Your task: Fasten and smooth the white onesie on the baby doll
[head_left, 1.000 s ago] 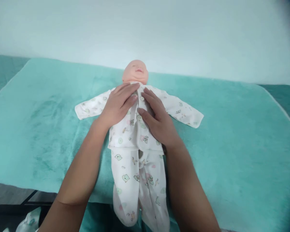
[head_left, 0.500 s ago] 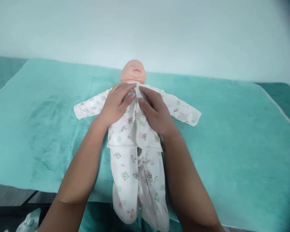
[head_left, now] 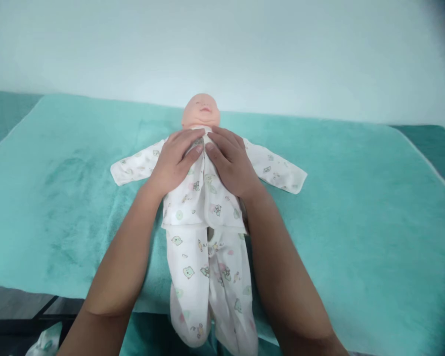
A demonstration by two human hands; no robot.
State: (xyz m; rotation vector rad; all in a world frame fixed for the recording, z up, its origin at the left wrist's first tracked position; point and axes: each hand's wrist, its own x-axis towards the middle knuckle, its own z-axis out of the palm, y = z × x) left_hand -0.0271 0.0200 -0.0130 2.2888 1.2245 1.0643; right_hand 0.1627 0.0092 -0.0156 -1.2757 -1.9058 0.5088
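A baby doll (head_left: 200, 111) lies on its back, its head toward the wall. It wears a white jacket (head_left: 185, 210) printed with small animals, its sleeves spread to both sides, and matching footed trousers (head_left: 189, 277). My left hand (head_left: 176, 160) rests on the left side of the jacket's chest, fingers stretched out just below the neck. On the right side of the chest lies my right hand (head_left: 232, 160), its fingers also extended. The jacket's front edges run down between my hands. Whatever is under my palms is hidden.
A turquoise blanket (head_left: 356, 222) covers the table under the doll. The trouser feet reach past its front edge. Behind stands a pale wall (head_left: 222, 49). At the lower left, a white printed cloth (head_left: 46, 341) sits by a dark frame (head_left: 18, 329).
My right hand has shifted slightly left and up on the jacket's chest, nearer my left hand. My left hand stays in place. The whole view has moved a little.
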